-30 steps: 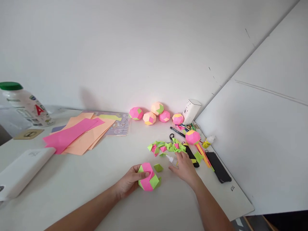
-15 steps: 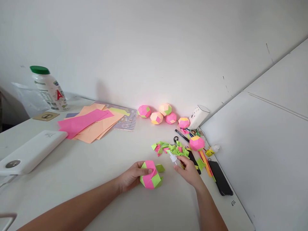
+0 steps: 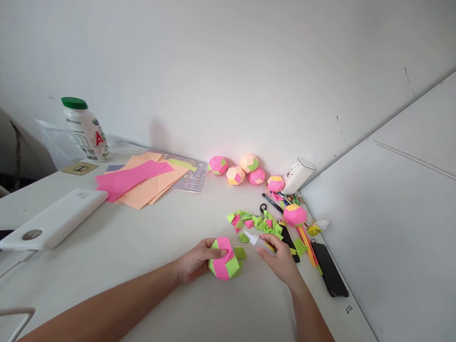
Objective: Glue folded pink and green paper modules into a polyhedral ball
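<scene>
My left hand (image 3: 200, 259) grips a pink and green folded paper ball (image 3: 223, 267) low over the table, thumb pressed on its pink band. Green flaps stick out on the ball's right side, leaving an opening there. In my right hand (image 3: 280, 259) is a small glue bottle (image 3: 261, 243) with a white pointed nozzle, held on its side. The nozzle points left toward the ball, apart from it. Just beyond the bottle lies a heap of small folded green and pink paper pieces (image 3: 258, 220).
Several finished paper balls (image 3: 235, 175) rest by the wall. To the right are a black phone (image 3: 329, 268), another glue bottle (image 3: 317, 227), a pen (image 3: 272, 203) and paper strips (image 3: 307, 244). Paper sheets (image 3: 137, 183), a white power bank (image 3: 57, 218) and a green-capped bottle (image 3: 87, 130) stand left.
The glue bottle in my right hand has tipped from fairly upright to nearly level, its nozzle now pointing left. My left hand keeps its hold on the ball. The view has shifted slightly.
</scene>
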A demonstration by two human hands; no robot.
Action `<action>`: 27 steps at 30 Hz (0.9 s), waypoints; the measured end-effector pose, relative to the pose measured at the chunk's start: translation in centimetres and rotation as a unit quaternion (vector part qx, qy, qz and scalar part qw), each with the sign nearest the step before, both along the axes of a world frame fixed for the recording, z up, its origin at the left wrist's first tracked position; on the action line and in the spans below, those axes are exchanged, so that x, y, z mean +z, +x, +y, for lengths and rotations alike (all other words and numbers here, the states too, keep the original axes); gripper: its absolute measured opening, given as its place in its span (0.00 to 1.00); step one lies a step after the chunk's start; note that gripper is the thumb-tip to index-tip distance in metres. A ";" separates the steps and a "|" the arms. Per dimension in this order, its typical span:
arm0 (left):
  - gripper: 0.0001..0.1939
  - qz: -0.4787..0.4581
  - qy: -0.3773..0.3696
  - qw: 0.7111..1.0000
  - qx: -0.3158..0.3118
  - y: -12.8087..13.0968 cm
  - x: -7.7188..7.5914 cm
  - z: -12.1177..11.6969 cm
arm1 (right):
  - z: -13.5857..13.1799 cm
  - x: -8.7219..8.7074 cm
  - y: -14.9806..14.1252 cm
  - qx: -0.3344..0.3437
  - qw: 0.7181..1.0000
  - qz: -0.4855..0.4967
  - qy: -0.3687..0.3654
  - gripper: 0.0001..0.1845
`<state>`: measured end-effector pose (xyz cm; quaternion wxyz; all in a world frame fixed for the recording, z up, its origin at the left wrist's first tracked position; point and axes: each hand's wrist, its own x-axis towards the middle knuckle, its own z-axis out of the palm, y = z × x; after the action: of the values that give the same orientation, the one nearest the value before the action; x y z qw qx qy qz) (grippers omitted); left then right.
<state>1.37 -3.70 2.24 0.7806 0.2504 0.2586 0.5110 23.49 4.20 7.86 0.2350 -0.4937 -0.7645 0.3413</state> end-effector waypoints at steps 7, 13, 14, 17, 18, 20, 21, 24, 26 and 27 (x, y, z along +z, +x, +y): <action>0.04 0.003 -0.009 1.000 0.005 0.0 -0.1 0.1 | -0.2 0.6 0.4 0.001 0.985 0.144 -0.096 0.19; 0.06 0.003 -0.009 1.000 0.006 0.0 0.0 0.0 | -0.9 1.1 0.5 0.033 0.973 0.187 -0.133 0.23; 0.07 0.004 -0.011 1.000 0.007 0.0 0.0 0.0 | -1.0 1.1 0.4 0.030 0.975 0.183 -0.122 0.23; 0.08 0.009 -0.022 1.000 0.016 0.0 -0.1 0.1 | -1.3 1.1 0.1 0.029 0.986 0.150 -0.073 0.18; 0.08 0.012 -0.025 0.999 0.018 0.0 -0.1 0.1 | -1.3 1.1 0.0 0.031 0.988 0.139 -0.058 0.17; 0.07 0.018 -0.030 0.999 0.019 0.0 -0.1 0.1 | -1.3 1.0 -0.1 0.035 0.991 0.125 -0.038 0.16; 0.07 0.019 -0.031 0.999 0.018 0.0 -0.1 0.1 | -1.4 1.0 -0.2 0.034 0.991 0.123 -0.037 0.16; 0.07 0.019 -0.031 0.999 0.017 0.0 0.1 0.1 | -1.4 0.8 -0.4 0.029 0.991 0.121 -0.048 0.16; 0.07 0.019 -0.031 0.999 0.017 0.0 0.3 0.1 | -1.4 0.6 -0.5 0.027 0.991 0.119 -0.057 0.15; 0.07 0.020 -0.031 0.999 0.017 0.0 0.3 0.1 | -1.5 0.5 -0.5 0.025 0.991 0.118 -0.059 0.15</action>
<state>1.38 -3.64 2.58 0.7741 0.2313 0.2940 0.5108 23.00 2.75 8.40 0.2854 -0.4433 -0.7224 0.4473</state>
